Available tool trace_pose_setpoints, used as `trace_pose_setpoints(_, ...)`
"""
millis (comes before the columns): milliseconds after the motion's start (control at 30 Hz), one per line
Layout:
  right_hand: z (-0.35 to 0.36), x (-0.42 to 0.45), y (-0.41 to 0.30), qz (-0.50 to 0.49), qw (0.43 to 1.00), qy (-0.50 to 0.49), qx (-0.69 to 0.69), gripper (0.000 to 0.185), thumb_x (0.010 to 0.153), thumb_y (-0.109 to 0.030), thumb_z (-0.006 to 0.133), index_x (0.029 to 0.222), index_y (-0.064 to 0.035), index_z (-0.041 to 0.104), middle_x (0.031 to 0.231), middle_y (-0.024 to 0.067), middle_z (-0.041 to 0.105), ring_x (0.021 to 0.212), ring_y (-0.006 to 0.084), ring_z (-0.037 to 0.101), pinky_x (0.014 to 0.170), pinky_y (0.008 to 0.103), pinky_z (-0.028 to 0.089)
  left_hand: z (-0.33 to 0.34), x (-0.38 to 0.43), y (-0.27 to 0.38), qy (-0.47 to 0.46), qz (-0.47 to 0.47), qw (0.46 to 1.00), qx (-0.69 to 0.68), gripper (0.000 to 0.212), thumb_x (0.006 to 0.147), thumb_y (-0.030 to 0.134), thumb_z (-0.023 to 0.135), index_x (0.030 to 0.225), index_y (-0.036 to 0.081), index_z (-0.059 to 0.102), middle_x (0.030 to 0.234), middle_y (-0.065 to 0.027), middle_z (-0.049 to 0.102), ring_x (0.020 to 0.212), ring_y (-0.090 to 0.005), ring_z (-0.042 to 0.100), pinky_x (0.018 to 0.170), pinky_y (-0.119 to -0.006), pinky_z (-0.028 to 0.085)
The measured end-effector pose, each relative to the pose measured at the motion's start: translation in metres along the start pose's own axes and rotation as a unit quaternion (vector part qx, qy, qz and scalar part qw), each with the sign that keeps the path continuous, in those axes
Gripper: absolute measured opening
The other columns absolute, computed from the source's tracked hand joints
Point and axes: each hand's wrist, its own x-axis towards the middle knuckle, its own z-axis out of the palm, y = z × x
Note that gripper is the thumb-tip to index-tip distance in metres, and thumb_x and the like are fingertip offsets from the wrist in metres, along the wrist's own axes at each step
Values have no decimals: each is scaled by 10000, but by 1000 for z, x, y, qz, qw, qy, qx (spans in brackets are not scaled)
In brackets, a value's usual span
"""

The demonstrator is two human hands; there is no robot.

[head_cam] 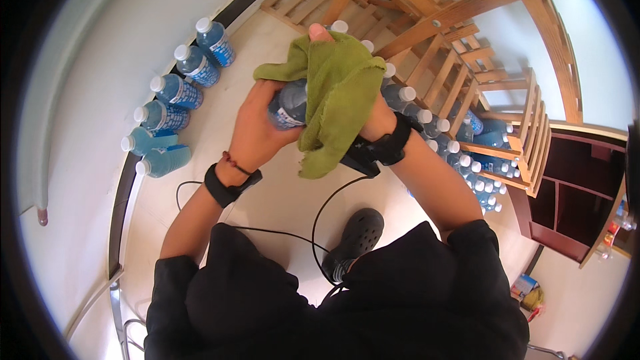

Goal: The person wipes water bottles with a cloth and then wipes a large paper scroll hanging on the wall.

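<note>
A labelled plastic bottle point(290, 105) is clasped in my left hand point(257, 122), whose fingers and thumb wrap around its near side. Draped over the bottle's other end is a green cloth point(342, 95). My right hand point(378, 119) grips that cloth against the bottle and is mostly covered by it; a fingertip shows at the cloth's top edge. The bottle's cap end is hidden. Both wrists carry black bands with small devices attached.
Several white-capped bottles point(177, 91) stand in a row along the left wall. More bottles point(442, 145) crowd beside a wooden slatted rack point(450, 70) on the right. A black cable point(316, 215) hangs and loops before my shoe point(362, 232). A dark red cabinet point(542, 232) is farther right.
</note>
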Motion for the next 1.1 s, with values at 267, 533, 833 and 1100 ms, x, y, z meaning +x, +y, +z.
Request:
trace_pose_setpoints(267, -20, -2, 74, -192, 957, -59, -208, 478, 830, -184, 661, 1232, -21, 459, 1170, 76, 554, 1036, 211, 543, 931, 330, 421, -17, 1, 18, 55, -13, 997, -45, 603, 624, 129, 824, 1134, 11, 526, 1055, -103, 598, 963, -192, 607, 867, -307, 475)
trace_pose_setpoints(533, -10, -30, 108, 114, 938, -85, 315, 331, 948, -159, 492, 1258, -46, 453, 1183, 91, 561, 1038, 192, 579, 859, 327, 509, -24, 10, 47, 45, -48, 974, -217, 643, 632, 122, 841, 1148, -21, 485, 1065, -79, 575, 975, -153, 580, 865, -297, 465)
trace_pose_setpoints(833, -6, -36, 81, 89, 992, -86, 35, 353, 967, -200, 453, 1287, -58, 407, 1238, 74, 510, 1106, 199, 538, 895, 343, 487, -26, 8, 24, 4, -28, 994, -107, 635, 623, 236, 850, 1133, -6, 559, 1028, -85, 600, 909, -176, 606, 807, -309, 493)
trace_pose_setpoints(1100, 6, -13, 28, 222, 902, -25, 369, 506, 959, -478, 422, 1197, -43, 523, 1097, 84, 614, 995, 207, 593, 901, 341, 462, -40, 0, 13, -133, -120, 969, -170, 606, 614, 278, 864, 1081, -16, 614, 1045, -93, 619, 911, -164, 614, 811, -282, 491)
